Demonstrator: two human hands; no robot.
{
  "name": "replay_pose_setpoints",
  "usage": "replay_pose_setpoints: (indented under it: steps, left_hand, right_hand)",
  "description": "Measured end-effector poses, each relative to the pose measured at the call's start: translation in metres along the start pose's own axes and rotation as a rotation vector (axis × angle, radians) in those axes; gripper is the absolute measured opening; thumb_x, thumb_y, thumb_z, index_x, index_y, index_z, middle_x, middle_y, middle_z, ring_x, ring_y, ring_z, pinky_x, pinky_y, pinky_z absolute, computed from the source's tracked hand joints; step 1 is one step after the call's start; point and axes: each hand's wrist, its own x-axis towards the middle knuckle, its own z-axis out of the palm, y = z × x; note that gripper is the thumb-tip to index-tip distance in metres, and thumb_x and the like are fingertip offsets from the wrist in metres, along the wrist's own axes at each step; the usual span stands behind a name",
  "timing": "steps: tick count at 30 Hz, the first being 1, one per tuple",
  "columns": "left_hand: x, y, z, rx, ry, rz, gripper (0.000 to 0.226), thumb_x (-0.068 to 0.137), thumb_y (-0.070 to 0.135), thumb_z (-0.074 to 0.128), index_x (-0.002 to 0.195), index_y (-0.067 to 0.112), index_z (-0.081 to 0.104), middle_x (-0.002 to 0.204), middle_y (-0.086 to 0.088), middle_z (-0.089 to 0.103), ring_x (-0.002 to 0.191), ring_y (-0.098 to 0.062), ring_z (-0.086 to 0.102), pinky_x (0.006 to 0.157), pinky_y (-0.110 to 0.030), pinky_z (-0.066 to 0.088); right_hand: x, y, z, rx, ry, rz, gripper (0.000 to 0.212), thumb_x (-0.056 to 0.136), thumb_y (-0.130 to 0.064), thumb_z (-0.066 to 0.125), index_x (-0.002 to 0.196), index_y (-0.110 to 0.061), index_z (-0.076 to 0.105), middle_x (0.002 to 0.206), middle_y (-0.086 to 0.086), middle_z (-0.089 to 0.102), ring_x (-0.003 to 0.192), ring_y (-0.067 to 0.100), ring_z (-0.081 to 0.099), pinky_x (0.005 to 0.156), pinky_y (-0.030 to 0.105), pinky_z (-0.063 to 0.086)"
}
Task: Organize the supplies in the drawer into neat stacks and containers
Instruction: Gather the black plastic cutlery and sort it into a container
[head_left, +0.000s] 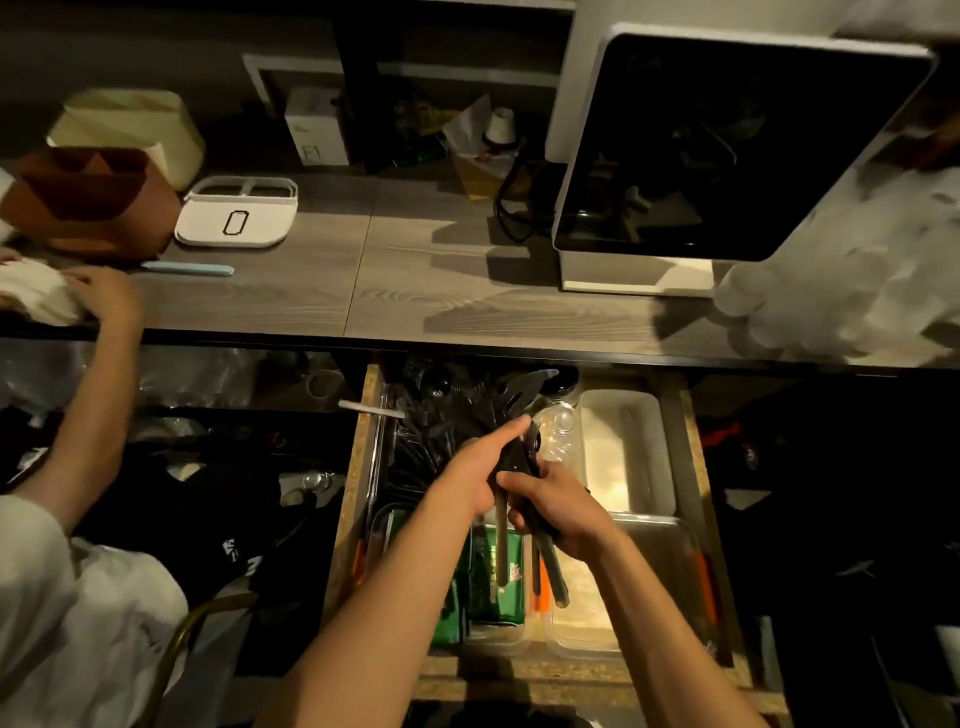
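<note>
My left hand (470, 480) and my right hand (558, 512) are close together, both wrapped around a bunch of black plastic forks and knives (519, 457). I hold it over the middle of the open wooden drawer (358, 467), under the bench's front edge.

2 bare forearms, left hand (467, 480), right hand (558, 512), no sleeves.
</note>
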Motion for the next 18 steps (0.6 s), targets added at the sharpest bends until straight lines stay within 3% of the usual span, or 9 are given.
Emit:
replay_pose_setpoints:
  steps: [4,5,8,10,12,13,18]
  left_hand:
    - [0.035,-0.019,0.006,-0.078,0.096,-0.006,0.103,0.029,0.04,0.101,0.121,0.008,0.067,0.109,-0.017,0.074,0.093,-0.032,0.074,0.073,-0.042,0.06]
    - [0.039,-0.021,0.009,-0.087,0.103,-0.016,0.1,0.033,0.039,0.102,0.121,0.008,0.066,0.109,-0.019,0.074,0.093,-0.032,0.074,0.071,-0.041,0.061]
    - [0.028,-0.02,0.027,-0.125,0.083,0.002,0.04,0.078,0.023,0.084,0.111,0.004,0.07,0.096,-0.019,0.075,0.079,-0.026,0.076,0.061,-0.035,0.061]
    - [0.03,-0.023,0.035,-0.145,0.064,-0.008,0.018,0.088,0.019,0.074,0.102,0.006,0.071,0.093,-0.016,0.075,0.083,-0.025,0.075,0.071,-0.037,0.062]
    - [0.032,-0.024,0.041,-0.184,0.071,-0.029,0.012,0.09,0.019,0.071,0.095,0.007,0.07,0.096,-0.016,0.074,0.089,-0.026,0.073,0.081,-0.039,0.059]
    - [0.032,-0.023,0.043,-0.215,0.081,-0.037,0.012,0.092,0.018,0.068,0.091,0.006,0.068,0.091,-0.016,0.073,0.084,-0.025,0.072,0.079,-0.038,0.058]
    - [0.039,-0.016,0.05,-0.332,0.149,0.01,0.014,0.092,0.01,0.068,0.083,0.001,0.063,0.071,-0.014,0.064,0.053,-0.021,0.065,0.054,-0.032,0.058]
  right_hand:
    - [-0.001,0.002,-0.016,-0.052,0.008,0.03,0.014,0.096,-0.013,0.06,0.104,-0.001,0.058,0.069,0.007,0.055,0.053,0.014,0.051,0.049,0.025,0.042]
    - [0.0,0.004,-0.02,-0.076,0.031,0.041,0.016,0.095,-0.015,0.061,0.104,-0.002,0.06,0.07,0.006,0.057,0.055,0.013,0.053,0.05,0.025,0.044]
    - [0.001,0.009,-0.028,-0.128,0.1,0.068,0.019,0.093,-0.02,0.065,0.104,-0.005,0.064,0.073,0.005,0.063,0.058,0.011,0.057,0.055,0.025,0.046]
    - [0.002,0.014,-0.033,-0.134,0.141,0.065,0.023,0.091,-0.023,0.067,0.107,-0.006,0.065,0.085,0.01,0.068,0.067,0.017,0.063,0.063,0.028,0.052]
    - [0.002,0.019,-0.042,-0.104,0.183,0.053,0.031,0.091,-0.028,0.067,0.114,-0.007,0.063,0.1,0.013,0.073,0.087,0.024,0.07,0.082,0.036,0.057]
    - [0.001,0.02,-0.047,-0.073,0.194,0.051,0.035,0.092,-0.033,0.065,0.116,-0.008,0.062,0.103,0.014,0.073,0.092,0.025,0.07,0.088,0.04,0.056]
    - [-0.011,0.013,-0.06,-0.023,0.17,0.01,0.049,0.098,-0.052,0.046,0.107,-0.012,0.071,0.097,0.015,0.074,0.089,0.023,0.071,0.086,0.037,0.056]
